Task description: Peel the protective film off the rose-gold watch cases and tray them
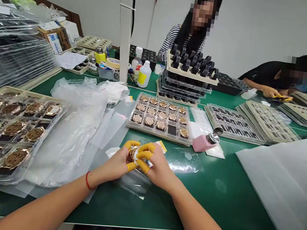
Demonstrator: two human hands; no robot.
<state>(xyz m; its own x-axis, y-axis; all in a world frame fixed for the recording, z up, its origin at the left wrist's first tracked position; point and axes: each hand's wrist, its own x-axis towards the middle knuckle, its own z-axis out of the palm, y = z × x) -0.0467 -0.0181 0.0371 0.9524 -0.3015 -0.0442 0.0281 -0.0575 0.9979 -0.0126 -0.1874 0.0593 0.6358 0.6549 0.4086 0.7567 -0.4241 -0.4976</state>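
My left hand (119, 162), with yellow finger cots, is closed around the edge of a rose-gold watch case (132, 152). My right hand (159, 168), in yellow finger cots too, pinches a white wipe (136, 156) against the case's face. Both hands meet just above the green table, over clear plastic film (135, 184). Beyond them lies a clear tray (158, 134) with rows of similar watch cases; one pocket in its front row shows only black. To the right of that tray stands a pink dispenser bottle (202, 143) with a metal top.
At left, another tray (58, 117) of watch cases lies beside plastic bags (68, 133). Stacked clear trays (15, 57) rise behind it. A rack of black watches (192, 73) stands ahead, near a co-worker in stripes. White foam sheets (289, 183) cover the right side.
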